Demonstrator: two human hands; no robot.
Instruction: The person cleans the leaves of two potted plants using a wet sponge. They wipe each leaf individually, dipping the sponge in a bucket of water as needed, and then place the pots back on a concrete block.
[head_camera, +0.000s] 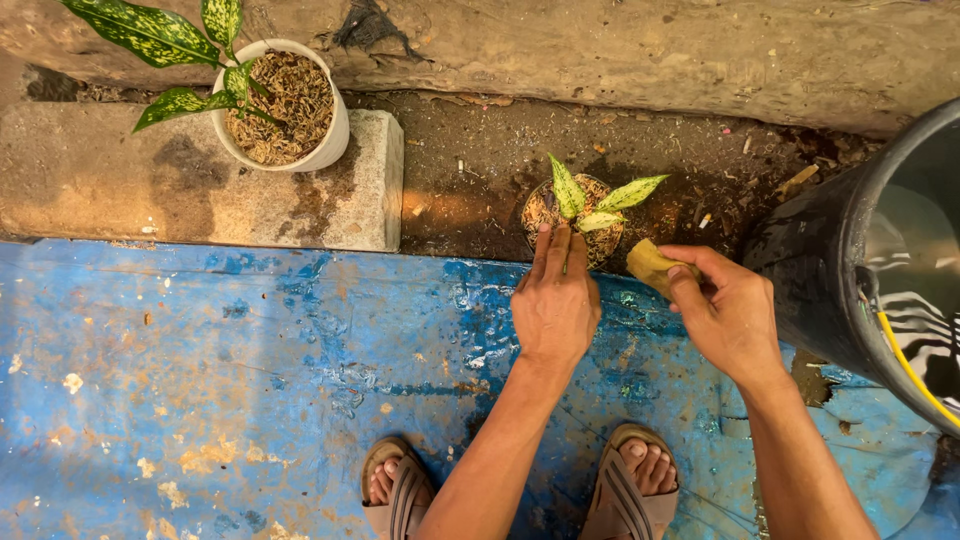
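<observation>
A small dark pot (537, 212) with a young plant of speckled green-and-cream leaves (600, 200) stands on the dirt strip just past the blue floor. My left hand (555, 295) reaches to it, fingers laid on the pot's near rim and the plant's base. My right hand (725, 305) is just to the right of the pot and pinches a yellowish sponge-like piece (650, 265) next to the pot's right side. My two feet in tan sandals (400, 495) stand below on the blue floor.
A white pot (330, 135) with a larger speckled plant sits on a concrete block (370, 190) at upper left. A big black bucket of water (850, 270) stands at right. A rough wall (600, 50) runs behind. The worn blue floor (200, 380) is wet near the hands.
</observation>
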